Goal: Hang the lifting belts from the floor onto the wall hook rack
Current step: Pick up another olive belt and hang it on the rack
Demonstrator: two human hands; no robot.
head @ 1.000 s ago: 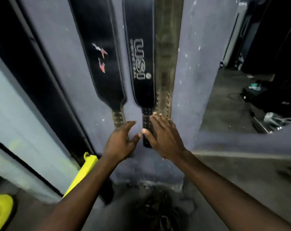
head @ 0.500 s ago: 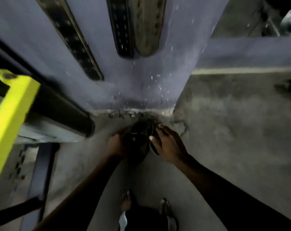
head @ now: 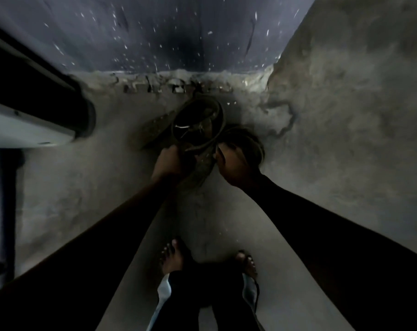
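A pile of coiled, worn brown lifting belts (head: pixel 198 120) lies on the concrete floor at the foot of the grey wall (head: pixel 167 32). One belt loops upright with a metal buckle glinting inside it; a flat strap end (head: pixel 152 130) sticks out to the left. My left hand (head: pixel 168 161) is closed on a belt's near edge. My right hand (head: pixel 233 163) grips a dark coiled belt (head: pixel 250 142) just right of the pile. The wall hook rack and the hung belts are out of view above.
A dark and white machine frame (head: pixel 35 115) juts in from the left at floor level. My two feet (head: pixel 207 261) in sandals stand just behind the pile. Bare concrete floor (head: pixel 346 139) stretches to the right.
I have bent down from the hung belts on the wall to the floor. Both hands dropped from the belt tips and closed on the belts in the pile.
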